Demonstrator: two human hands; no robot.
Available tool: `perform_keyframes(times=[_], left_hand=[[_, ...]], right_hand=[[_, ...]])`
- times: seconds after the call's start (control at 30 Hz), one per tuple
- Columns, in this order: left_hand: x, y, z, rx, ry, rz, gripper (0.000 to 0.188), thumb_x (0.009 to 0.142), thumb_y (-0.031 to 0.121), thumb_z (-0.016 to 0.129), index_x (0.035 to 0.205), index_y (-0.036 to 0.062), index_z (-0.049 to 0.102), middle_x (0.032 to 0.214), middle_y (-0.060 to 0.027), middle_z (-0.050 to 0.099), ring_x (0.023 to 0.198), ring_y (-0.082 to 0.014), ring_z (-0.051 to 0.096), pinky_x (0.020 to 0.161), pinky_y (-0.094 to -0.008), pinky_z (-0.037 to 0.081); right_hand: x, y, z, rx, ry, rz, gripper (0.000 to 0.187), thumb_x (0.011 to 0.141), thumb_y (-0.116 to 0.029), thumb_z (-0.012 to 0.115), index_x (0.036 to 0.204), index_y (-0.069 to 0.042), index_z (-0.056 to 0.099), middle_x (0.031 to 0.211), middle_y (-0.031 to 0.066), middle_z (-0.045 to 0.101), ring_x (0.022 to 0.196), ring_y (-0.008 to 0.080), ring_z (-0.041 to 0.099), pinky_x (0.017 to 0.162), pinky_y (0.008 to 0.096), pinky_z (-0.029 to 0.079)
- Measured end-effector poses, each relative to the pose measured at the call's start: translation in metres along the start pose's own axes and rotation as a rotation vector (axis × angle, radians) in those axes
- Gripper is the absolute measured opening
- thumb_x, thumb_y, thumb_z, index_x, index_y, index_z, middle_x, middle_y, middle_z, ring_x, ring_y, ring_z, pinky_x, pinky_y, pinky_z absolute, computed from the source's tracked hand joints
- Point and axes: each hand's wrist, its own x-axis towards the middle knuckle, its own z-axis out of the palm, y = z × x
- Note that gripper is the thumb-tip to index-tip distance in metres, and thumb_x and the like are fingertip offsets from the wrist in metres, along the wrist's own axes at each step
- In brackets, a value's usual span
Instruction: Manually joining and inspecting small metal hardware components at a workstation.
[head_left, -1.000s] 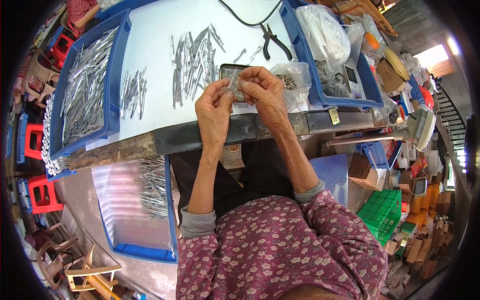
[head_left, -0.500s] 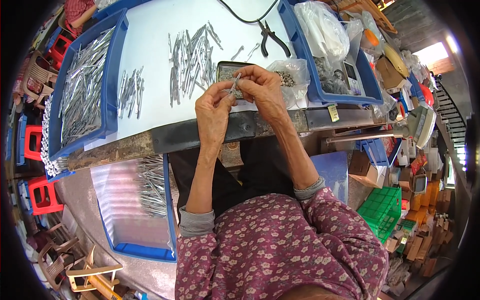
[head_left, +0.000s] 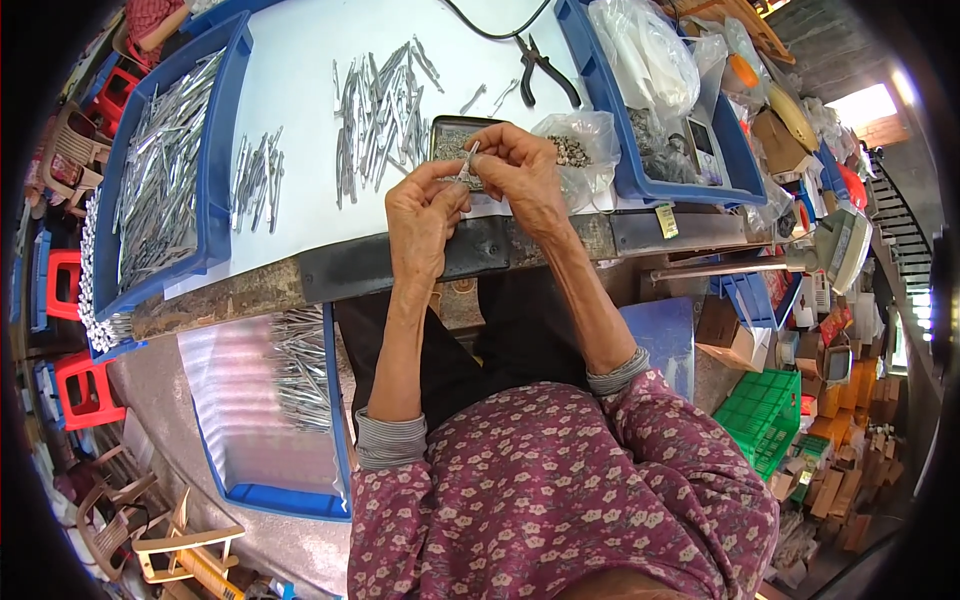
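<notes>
My left hand [head_left: 424, 215] and my right hand [head_left: 522, 176] meet fingertip to fingertip over the near edge of the table. Between their pinched fingers is a small, slim silvery metal piece [head_left: 468, 165], partly hidden by the fingers. Just behind them sits a dark-rimmed shallow tin [head_left: 437, 127] with tiny metal parts in it. Beside my right hand lies a clear plastic bag [head_left: 598, 138] of small brownish metal bits. Beyond the tin, a loose pile of slim silvery metal pieces [head_left: 378, 120] covers part of the white tabletop.
A blue tray [head_left: 217, 165] heaped with similar pieces stands left, near a smaller pile [head_left: 257, 185]. Black-handled pliers [head_left: 543, 75] lie at the back. Another blue tray [head_left: 690, 192] holds bags at right. Below the table is a further blue-edged tray [head_left: 290, 500].
Both hands stay pinched together near the same spot. The metal piece between the fingertips has turned slightly, and the view has shifted a little.
</notes>
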Motion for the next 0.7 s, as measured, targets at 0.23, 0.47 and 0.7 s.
perform_keyframes(times=[0.23, 0.47, 0.7], left_hand=[[0.0004, 0.0017, -0.0033, -0.029, -0.020, -0.036, 0.018, 0.077, -0.003, 0.053, 0.094, -0.0028, 0.059, 0.060, -0.0031, 0.054, 0.044, -0.0016, 0.040, 0.036, -0.0148, 0.022], [0.0005, 0.0002, -0.0054, -0.030, -0.039, -0.032, 0.017, 0.077, -0.003, 0.053, 0.094, -0.0031, 0.058, 0.060, -0.0032, 0.054, 0.044, -0.0016, 0.038, 0.035, -0.0155, 0.022], [-0.0038, -0.0026, 0.0015, 0.069, -0.003, 0.081, 0.017, 0.080, -0.001, 0.049, 0.095, -0.0015, 0.058, 0.061, 0.0005, 0.051, 0.048, -0.0014, 0.040, 0.040, -0.0154, 0.027]], right_hand=[[0.0004, 0.0014, -0.0003, -0.036, -0.011, -0.022, 0.012, 0.073, -0.002, 0.056, 0.084, 0.002, 0.058, 0.062, -0.0014, 0.052, 0.047, 0.0026, 0.042, 0.040, 0.0163, 0.032], [0.0005, 0.0035, -0.0017, -0.030, -0.034, -0.035, 0.012, 0.073, -0.002, 0.056, 0.084, 0.002, 0.059, 0.062, -0.0013, 0.052, 0.046, 0.0029, 0.042, 0.041, 0.0166, 0.032], [-0.0052, 0.0035, -0.0006, 0.151, -0.029, 0.022, 0.018, 0.073, 0.001, 0.056, 0.090, 0.003, 0.057, 0.065, -0.0002, 0.053, 0.053, 0.0044, 0.046, 0.047, 0.0168, 0.037]])
